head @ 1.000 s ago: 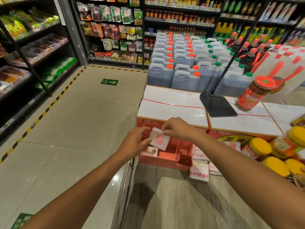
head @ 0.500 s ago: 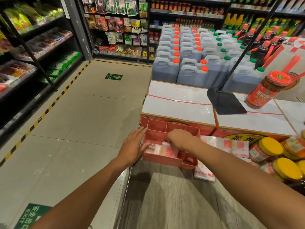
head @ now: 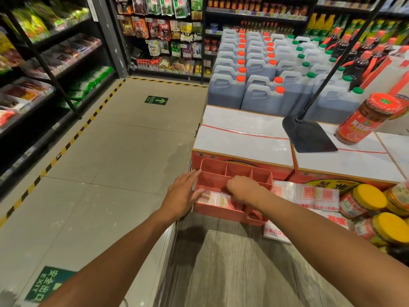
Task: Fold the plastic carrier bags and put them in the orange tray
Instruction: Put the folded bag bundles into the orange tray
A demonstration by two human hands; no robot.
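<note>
An orange tray (head: 223,214) with several compartments stands on the grey wooden counter, against red cartons. Folded white-and-red plastic bags (head: 212,199) lie in its long front compartment. My left hand (head: 184,192) rests flat against the tray's left wall, fingers straight. My right hand (head: 242,188) reaches down into the front compartment with curled fingers on a folded bag; its fingertips are hidden. More unfolded bags (head: 309,193) lie spread to the right of the tray, and one flat bag (head: 275,232) lies just in front of it.
Jars with yellow lids (head: 365,201) crowd the right side. White-topped cartons (head: 243,140) behind the tray carry a black stand base (head: 307,134) and a red sauce jar (head: 367,117). Jugs with orange and green caps stand beyond. The counter's left edge (head: 170,240) drops to the aisle floor.
My right hand brought a folded bag down from above the tray into the front compartment. My left hand moved from beneath the bag to the tray's left wall.
</note>
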